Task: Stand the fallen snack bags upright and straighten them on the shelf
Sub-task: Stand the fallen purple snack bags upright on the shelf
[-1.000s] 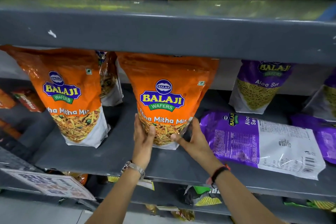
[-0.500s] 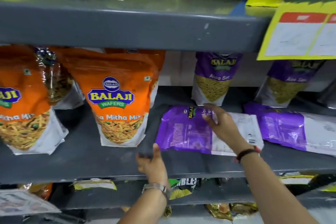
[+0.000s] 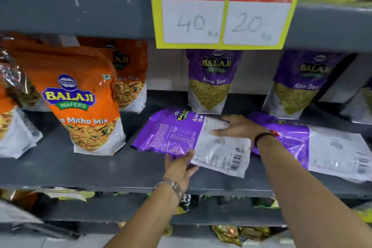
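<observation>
A purple and white Aloo Sev bag (image 3: 181, 137) lies flat, back side up, on the grey shelf (image 3: 100, 169). My left hand (image 3: 180, 167) grips its near edge from below, thumb on top. My right hand (image 3: 237, 127) holds its far top edge, fingers curled over the white part. A second fallen purple bag (image 3: 326, 147) lies flat to the right, partly behind my right forearm. Two purple Aloo Sev bags (image 3: 213, 80) (image 3: 302, 84) stand upright at the back. An orange Mitha Mix bag (image 3: 84, 102) stands upright to the left.
A yellow price card (image 3: 223, 14) reading 40 and 20 hangs from the upper shelf edge over the purple bags. More orange bags (image 3: 128, 82) stand behind and at the far left (image 3: 14, 119). Lower shelves hold other snack packs (image 3: 227, 233).
Both hands left the orange bag standing and moved right. Each hand has now closed on an edge of the flat purple bag. The view shifted right.
</observation>
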